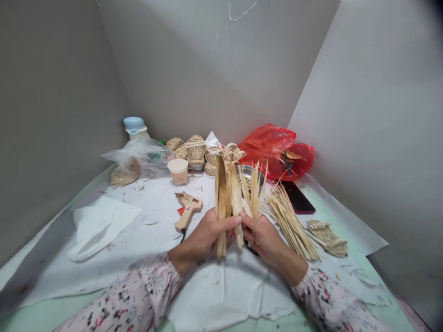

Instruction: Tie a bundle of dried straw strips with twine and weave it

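My left hand [211, 229] is closed around several wide, dried straw-coloured leaf strips [221, 198], which stand upright in its grip. Beside it, almost touching, my right hand [259, 233] grips a bunch of narrower straw strips [255, 189]. The thumbs of both hands meet near one pale wide strip [237, 193] between them. Right of my right hand lies a loose bundle of thin straw strips [292, 221]. A beige glue gun [188, 212] rests on the white sheet, left of my left hand.
Woven straw pieces [195, 150] stand at the back by a paper cup [178, 171]. A red plastic bag [266, 143], a metal bowl [263, 174] and a phone [298, 198] are behind and right. Farther right lies a woven slipper-like piece [328, 237]. A folded white cloth [104, 223] lies left.
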`<state>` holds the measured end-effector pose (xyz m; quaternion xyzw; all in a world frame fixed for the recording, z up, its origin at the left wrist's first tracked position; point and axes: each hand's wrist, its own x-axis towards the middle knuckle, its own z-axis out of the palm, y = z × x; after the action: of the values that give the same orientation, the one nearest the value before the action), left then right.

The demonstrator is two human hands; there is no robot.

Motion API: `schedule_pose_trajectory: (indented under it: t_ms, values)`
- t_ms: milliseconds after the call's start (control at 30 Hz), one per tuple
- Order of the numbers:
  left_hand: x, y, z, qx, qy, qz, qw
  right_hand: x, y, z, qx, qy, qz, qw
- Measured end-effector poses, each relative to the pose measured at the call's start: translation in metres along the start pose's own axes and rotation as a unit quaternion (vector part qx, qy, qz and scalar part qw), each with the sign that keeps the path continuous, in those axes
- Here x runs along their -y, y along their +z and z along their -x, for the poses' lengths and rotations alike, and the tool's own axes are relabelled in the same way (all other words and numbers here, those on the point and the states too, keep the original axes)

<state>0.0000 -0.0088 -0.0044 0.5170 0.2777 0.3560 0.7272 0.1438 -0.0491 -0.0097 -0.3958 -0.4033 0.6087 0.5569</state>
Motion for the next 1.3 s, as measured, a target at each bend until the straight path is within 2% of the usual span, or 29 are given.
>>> schedule_pose_trajectory:
  t_ms: [133, 433, 667, 867, 1133, 1300]
  values:
    - [-0.0004, 0.0032, -0.0010, -0.010, -0.017, -0.011, 1.000, -0.0002, 0.0002, 0.0013, -0.007, 0.002, 0.007, 1.000]
    - [0.0012, 0.0016, -0.0013, -0.035, -0.032, 0.046, 0.998, 0.0036, 0.0017, 0.0035, 0.004, 0.009, -0.020, 1.000]
    - [0.0017, 0.0011, -0.0016, -0.052, -0.036, 0.018, 0.998, -0.0010, -0.0006, 0.0016, 0.018, 0.011, -0.036, 0.999]
    - [0.0006, 0.0012, -0.0011, -0.055, -0.023, 0.006, 0.998, 0.0002, 0.0017, 0.0023, -0.001, 0.009, -0.041, 0.999]
    - [0.0020, 0.0004, -0.0014, -0.055, -0.005, -0.002, 0.998, 0.0048, 0.0068, 0.0032, 0.004, 0.002, -0.028, 1.000]
    - [0.0012, -0.0003, -0.0028, -0.054, -0.040, 0.011, 0.998, 0.0050, 0.0028, 0.0035, -0.008, 0.024, -0.041, 0.999]
